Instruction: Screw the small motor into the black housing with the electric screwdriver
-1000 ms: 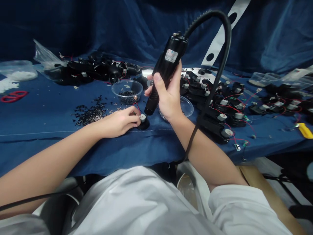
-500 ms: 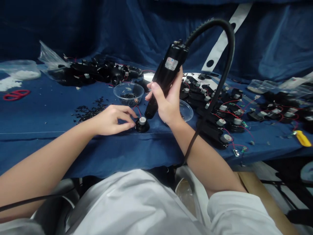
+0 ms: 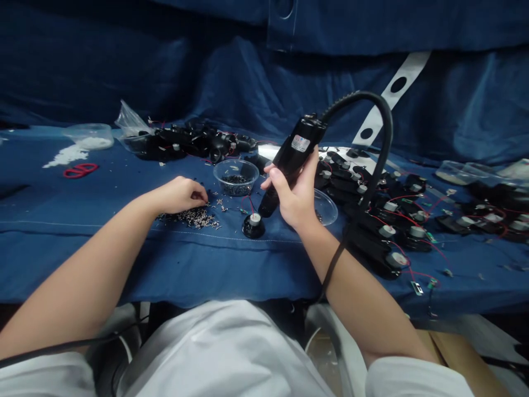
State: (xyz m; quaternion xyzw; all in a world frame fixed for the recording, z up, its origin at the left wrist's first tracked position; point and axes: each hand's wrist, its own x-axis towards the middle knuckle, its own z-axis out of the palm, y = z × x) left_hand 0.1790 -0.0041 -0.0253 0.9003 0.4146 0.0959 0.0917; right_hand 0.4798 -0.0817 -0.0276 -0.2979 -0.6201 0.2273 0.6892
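My right hand (image 3: pixel 298 198) is wrapped round a black electric screwdriver (image 3: pixel 292 154) with a label and a thick cable. Its tip points down close to a small round black part (image 3: pixel 253 227) that carries a silver motor with red wires and stands on the blue cloth. To the left, my left hand (image 3: pixel 181 196) is at a pile of tiny screws (image 3: pixel 196 217). Its fingers are curled together, and whatever they pinch is hidden. Behind the round part stands a clear plastic bowl (image 3: pixel 236 186) holding dark small pieces.
Another clear dish (image 3: pixel 327 208) lies behind my right wrist. Black motor assemblies (image 3: pixel 388 231) with red wires cover the right side. More black parts (image 3: pixel 194 140) are heaped at the back. Red scissors (image 3: pixel 81 170) and white granules (image 3: pixel 70 154) lie at the left.
My left hand has left the round black part and moved left to the screw pile, its fingers curling. My right hand still holds the screwdriver beside the part. The view has shifted.
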